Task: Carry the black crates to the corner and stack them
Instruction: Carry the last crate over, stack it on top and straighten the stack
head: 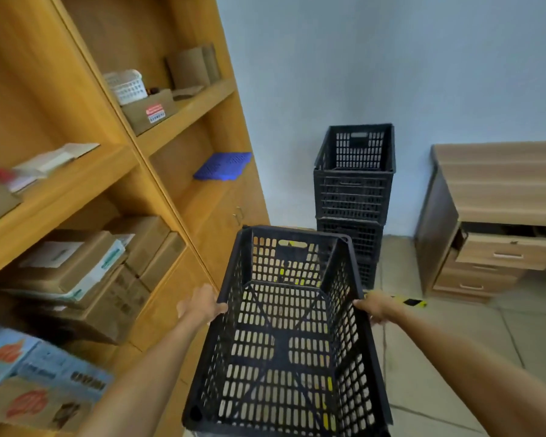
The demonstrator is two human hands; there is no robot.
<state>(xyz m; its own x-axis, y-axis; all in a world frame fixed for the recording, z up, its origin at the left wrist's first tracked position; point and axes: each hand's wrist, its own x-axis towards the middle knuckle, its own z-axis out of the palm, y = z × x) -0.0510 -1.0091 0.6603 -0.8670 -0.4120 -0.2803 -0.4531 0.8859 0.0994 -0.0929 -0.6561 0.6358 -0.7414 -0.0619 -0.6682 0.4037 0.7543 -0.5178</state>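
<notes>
I hold an empty black perforated crate (284, 342) in front of me, off the floor. My left hand (202, 305) grips its left rim and my right hand (374, 307) grips its right rim. Ahead, against the pale wall in the corner, stands a stack of black crates (353, 197), three high as far as I can see. Its lowest crate is partly hidden behind the one I carry. The top crate of the stack is empty and open upward.
A tall wooden shelf unit (177, 121) with cardboard boxes, a white basket and a blue tray runs along the left. A wooden desk (498, 171) with drawers stands at the right. Yellow-black tape (413, 301) marks the tiled floor.
</notes>
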